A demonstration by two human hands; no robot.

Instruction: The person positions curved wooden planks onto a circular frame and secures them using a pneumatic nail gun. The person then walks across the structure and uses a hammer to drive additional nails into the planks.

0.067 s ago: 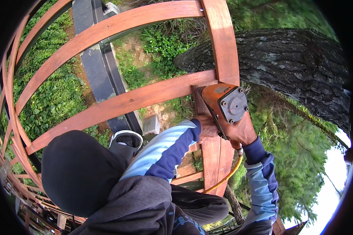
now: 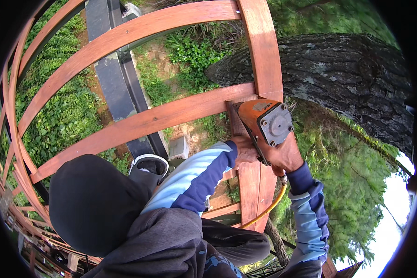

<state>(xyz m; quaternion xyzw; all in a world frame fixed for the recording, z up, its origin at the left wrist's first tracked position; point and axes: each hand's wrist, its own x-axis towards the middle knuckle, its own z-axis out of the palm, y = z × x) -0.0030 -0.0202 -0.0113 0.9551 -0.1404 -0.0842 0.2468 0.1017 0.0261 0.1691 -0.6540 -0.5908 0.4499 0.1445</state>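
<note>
My right hand is wrapped round the grip of an orange and grey pneumatic nail gun. A yellow air hose runs down from the fitting below that hand. The tool's nose end lies against a short reddish-brown wooden piece, by the joint of a cross slat and the long edge board. Beside the tool is my left hand, close to the wood. Its fingers are hidden behind the nail gun, so its grip cannot be made out.
Curved-looking wooden slats cross open gaps above plants and soil. A dark steel beam runs beneath them. On the right leans a thick tree trunk. My dark-clad knee and shoe are at lower left.
</note>
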